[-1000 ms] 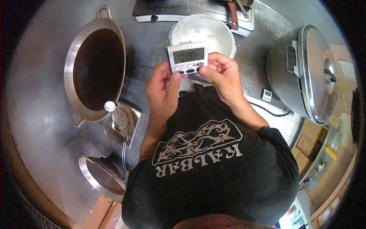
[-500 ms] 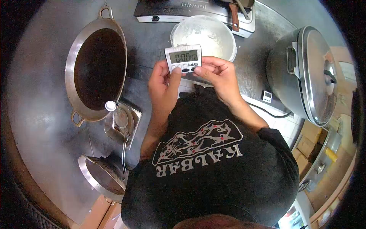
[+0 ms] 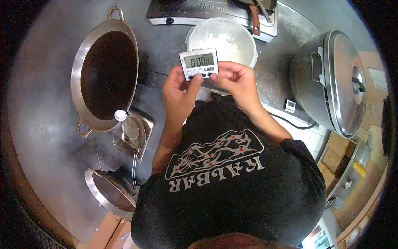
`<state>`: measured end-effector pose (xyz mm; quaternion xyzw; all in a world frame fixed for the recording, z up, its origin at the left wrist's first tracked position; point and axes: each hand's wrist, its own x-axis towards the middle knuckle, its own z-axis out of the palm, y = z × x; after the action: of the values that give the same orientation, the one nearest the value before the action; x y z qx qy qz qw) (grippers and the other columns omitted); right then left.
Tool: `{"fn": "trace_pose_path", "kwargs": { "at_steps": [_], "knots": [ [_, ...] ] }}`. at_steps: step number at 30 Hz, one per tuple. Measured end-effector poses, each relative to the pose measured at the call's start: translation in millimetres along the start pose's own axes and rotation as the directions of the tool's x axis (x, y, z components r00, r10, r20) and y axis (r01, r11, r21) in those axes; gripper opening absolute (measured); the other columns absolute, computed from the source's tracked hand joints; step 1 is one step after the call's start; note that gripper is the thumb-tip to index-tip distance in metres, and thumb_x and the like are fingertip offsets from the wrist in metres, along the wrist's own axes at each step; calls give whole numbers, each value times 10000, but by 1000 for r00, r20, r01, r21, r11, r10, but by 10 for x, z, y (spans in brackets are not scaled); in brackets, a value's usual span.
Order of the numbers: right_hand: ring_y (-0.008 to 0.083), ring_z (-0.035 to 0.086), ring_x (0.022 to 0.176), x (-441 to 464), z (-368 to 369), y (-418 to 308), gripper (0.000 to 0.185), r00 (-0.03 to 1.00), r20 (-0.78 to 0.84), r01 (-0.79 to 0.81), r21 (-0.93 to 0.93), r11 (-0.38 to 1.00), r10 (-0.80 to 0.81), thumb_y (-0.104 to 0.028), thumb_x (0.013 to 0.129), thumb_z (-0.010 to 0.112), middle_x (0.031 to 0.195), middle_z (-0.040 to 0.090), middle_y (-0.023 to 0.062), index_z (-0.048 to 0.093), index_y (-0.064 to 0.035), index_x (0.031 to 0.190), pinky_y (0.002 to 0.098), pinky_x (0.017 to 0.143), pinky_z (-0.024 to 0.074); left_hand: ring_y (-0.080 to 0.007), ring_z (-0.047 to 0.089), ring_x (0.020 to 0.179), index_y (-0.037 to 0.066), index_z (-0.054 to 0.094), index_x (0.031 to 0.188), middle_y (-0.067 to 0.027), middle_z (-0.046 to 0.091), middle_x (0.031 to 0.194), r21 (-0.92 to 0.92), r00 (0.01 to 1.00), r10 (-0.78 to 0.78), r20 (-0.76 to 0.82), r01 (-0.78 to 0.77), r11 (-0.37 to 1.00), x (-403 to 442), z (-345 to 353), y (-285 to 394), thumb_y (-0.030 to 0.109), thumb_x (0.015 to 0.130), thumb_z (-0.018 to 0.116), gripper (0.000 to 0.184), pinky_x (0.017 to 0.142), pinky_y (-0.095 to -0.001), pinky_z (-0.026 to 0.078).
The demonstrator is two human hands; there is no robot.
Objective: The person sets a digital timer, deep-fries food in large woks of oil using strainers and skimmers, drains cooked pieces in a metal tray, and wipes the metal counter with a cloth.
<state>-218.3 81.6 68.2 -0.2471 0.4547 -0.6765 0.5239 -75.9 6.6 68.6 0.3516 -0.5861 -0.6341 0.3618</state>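
Pinching a timer (image 3: pixel 199 62) by its lower left, in front of the white tub (image 3: pixel 240 37), the left hand (image 3: pixel 179 92) could reset it with stray thumb pressure. The right hand (image 3: pixel 241 84) pinches its lower right; slackening could drop it.

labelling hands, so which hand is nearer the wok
Left. The left hand is right of the wok, holding one side of the timer; the right hand, farther right, holds the other.

You hold a white digital timer (image 3: pixel 199 64) at twelve o'clock in view, tipped slightly anticlockwise, its display (image 3: pixel 200 61) facing you, digits starting 0:00.
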Motion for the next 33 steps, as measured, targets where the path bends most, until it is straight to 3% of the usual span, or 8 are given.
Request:
{"fn": "trace_pose_path", "kwargs": {
  "at_steps": [5,10,13,33],
  "knots": [
    [134,636,815,5,17,8,267,1000,-19,-6,-23,1000,5,50,789,623,918,660,137,578,68,1051,226,736,515,-86,584,792,-31,504,1036,-84,639,910,46,1000,-5,4,5,999,1,5,21,13,823,592,234,655,-205,448],
    [132,637,804,16,20,9,261,1000,-16,5,11,1000,-5,52,786,623,914,661,138,578,74,1042,227,724,515,-55,552,685,-28,510,1035,-74,641,873,-81,999,-5,44,9,997,-5,-58,22,39,860,549,191,570,-190,413],
    [132,637,800,23,18,20,257,999,-40,-18,-3,1000,18,45,790,620,913,662,143,575,81,1041,227,719,514,-50,536,649,-27,503,1047,-81,639,864,-2,995,-74,68,74,997,-5,-90,31,54,881,520,186,537,-181,391],
    [131,633,819,18,50,53,260,999,-9,-31,-23,999,31,53,789,625,919,660,132,571,64,1044,225,725,513,-76,588,683,-3,494,934,-81,625,829,-35,1000,-14,-13,13,999,35,-81,-43,59,872,557,108,547,-188,434]
  ]
}}
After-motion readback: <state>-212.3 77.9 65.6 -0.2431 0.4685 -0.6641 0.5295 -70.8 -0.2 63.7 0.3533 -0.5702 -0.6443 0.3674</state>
